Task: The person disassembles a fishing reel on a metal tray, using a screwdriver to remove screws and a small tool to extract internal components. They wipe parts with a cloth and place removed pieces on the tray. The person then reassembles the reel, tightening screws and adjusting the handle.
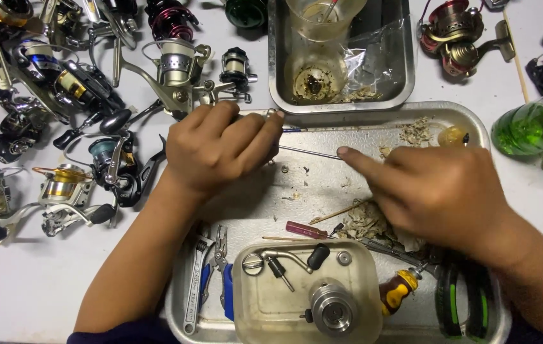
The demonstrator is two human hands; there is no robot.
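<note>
Over a shallow metal tray [450, 111], my left hand [217, 150] is closed around a small part that its fingers hide; a thin metal rod [306, 152] sticks out to the right from it. My right hand [437, 191] lies knuckles up, its index finger stretched out to touch the rod's end. Small screws [285, 169] lie on the tray below the rod.
A clear plastic tub [306, 296] with reel parts and a crank handle sits at the tray's near edge, beside an adjustable wrench [196, 280] and a red screwdriver [306, 230]. Several fishing reels [74, 89] crowd the white table at left. A second metal pan [341, 51] stands behind; a green bottle [529, 127] at right.
</note>
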